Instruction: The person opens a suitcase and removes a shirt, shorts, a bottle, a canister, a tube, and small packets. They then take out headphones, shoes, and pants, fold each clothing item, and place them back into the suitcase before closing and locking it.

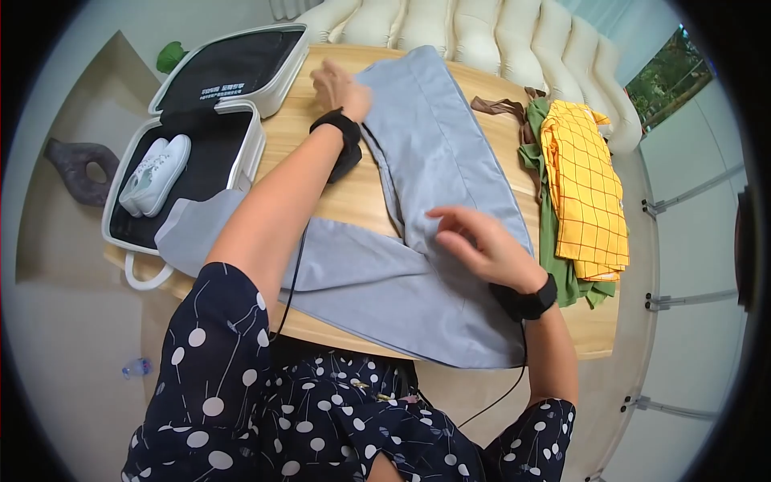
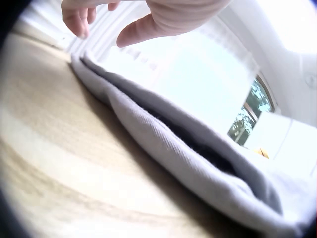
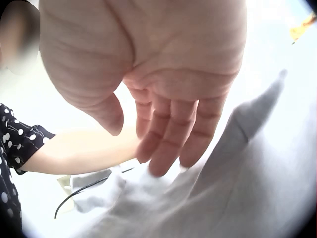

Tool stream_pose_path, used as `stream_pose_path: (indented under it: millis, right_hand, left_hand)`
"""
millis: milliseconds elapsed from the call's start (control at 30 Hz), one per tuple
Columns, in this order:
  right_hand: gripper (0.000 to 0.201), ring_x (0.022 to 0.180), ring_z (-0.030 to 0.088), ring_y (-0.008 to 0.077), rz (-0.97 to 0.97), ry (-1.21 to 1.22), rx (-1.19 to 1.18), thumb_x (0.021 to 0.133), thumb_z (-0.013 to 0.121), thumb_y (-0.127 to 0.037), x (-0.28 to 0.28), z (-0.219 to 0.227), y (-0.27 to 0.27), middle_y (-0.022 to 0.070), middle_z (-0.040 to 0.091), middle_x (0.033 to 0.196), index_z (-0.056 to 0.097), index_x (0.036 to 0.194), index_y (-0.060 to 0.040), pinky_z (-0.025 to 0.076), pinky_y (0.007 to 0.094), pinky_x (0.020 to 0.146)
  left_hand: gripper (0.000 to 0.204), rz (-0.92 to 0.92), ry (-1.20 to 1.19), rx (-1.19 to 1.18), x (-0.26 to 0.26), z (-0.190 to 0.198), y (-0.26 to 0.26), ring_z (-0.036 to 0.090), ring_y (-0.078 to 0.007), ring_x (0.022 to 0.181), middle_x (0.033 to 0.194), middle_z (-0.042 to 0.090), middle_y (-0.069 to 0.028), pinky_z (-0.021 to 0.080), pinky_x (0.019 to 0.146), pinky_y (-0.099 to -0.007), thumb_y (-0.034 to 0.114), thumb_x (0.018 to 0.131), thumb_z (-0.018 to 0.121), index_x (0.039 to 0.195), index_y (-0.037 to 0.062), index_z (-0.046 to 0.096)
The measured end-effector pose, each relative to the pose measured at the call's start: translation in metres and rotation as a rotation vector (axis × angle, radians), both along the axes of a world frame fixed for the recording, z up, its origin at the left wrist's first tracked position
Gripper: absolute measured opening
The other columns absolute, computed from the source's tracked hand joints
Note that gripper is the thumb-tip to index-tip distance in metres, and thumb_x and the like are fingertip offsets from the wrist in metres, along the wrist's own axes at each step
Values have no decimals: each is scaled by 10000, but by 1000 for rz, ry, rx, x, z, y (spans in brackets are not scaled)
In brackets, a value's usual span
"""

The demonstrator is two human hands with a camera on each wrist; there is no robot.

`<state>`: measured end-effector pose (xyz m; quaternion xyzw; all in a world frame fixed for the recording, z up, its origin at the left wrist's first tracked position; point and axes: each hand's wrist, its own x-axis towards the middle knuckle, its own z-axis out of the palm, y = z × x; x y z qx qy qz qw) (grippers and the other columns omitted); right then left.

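Across the wooden counter [image 1: 361, 201], grey trousers [image 1: 426, 120] lie spread, one leg reaching the suitcase [image 1: 253, 153] (white shoes [image 1: 165, 173] inside). Left hand [image 1: 341, 87] near far end, right hand [image 1: 491, 251] above; both grips slack, thumbs apart from fingers.

- The table [image 1: 281, 149] has a pale, wood-grained top.
- Grey trousers [image 1: 434, 136] lie spread across its middle: one part stretches up to the far edge, another runs along the near edge toward the left.
- An open white suitcase [image 1: 255, 149] stands along the left edge, a trouser leg overlapping its near corner.
- Green cloth [image 1: 552, 241] lies by the right edge, beneath yellow checked cloth [image 1: 585, 185].
- A brown strap [image 1: 499, 106] lies near the far right corner.
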<state>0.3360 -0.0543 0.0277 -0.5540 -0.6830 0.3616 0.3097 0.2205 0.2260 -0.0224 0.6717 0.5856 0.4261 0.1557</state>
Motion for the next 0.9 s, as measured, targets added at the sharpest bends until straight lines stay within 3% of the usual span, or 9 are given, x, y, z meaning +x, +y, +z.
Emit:
stream_pose_path:
  millis: [100,133,200,233,267,300,500,733,900]
  right_hand:
    - [364,998,562,306,-94,-237,304,883,571,-114,10,0,5,176,566,1127,502,1225,-10,450,341,859]
    - [447,1213,438,347,-62,-276,253,890,572,-177,17,-5,6,195,448,1315,454,1289,-14,372,406,993]
    - [495,1259,380,373,-33,-469,247,895,564,-232,20,-19,5,200,400,1362,420,1319,-22,332,448,1024]
    - [545,1306,321,399,-10,-663,237,900,556,-287,21,-26,3,204,353,1409,387,1349,-29,292,490,1054]
    - [645,1360,193,432,31,-698,111,899,530,-397,24,-35,1,194,236,1480,308,1409,-69,205,576,1069]
    - [645,1360,193,432,35,-701,112,899,530,-397,22,-37,-2,194,236,1480,308,1409,-69,205,576,1069]
    - [730,1379,115,442,16,-777,-46,886,525,-469,20,-37,-17,165,136,1519,222,1456,-129,142,607,1070]
    - [820,1379,114,440,-57,-753,-57,859,567,-481,21,-35,-40,187,136,1513,174,1462,-90,136,579,1084]
    - [858,1376,121,444,-252,-751,138,836,606,-466,10,-17,-55,218,136,1503,170,1459,-68,151,563,1087]
  left_hand:
    - [524,-410,220,280,16,-5,-14,318,-472,1206,1290,333,-302,282,1012,-518,179,749,601,1224,15,453]
    - [559,-580,241,385,21,-7,-29,281,-492,1258,1345,304,-300,247,1039,-547,239,783,591,1289,50,450]
    - [811,-723,528,422,35,-29,-57,153,-470,1350,1471,178,-252,169,1071,-581,547,803,573,1445,158,267]
    - [811,-715,527,424,27,-23,-69,153,-470,1350,1471,178,-252,169,1071,-581,547,803,573,1445,158,267]
    - [882,-882,683,122,21,-17,-80,79,-442,1376,1500,101,-225,115,1074,-600,652,784,507,1464,180,204]
    - [957,-1037,826,-195,16,-9,-85,5,-415,1402,1530,24,-198,62,1077,-619,757,764,441,1483,202,141]
    - [1120,-725,943,-346,-18,5,-40,-26,-370,1414,1537,-8,-175,35,1056,-652,875,631,436,1489,244,88]
    - [1162,-509,892,-373,-32,-14,-2,-76,-348,1415,1539,-24,-166,30,1073,-620,894,616,419,1491,206,84]
    - [1114,-458,963,-343,-27,-9,-5,-37,-358,1415,1537,13,-172,50,1088,-589,879,661,382,1489,189,102]
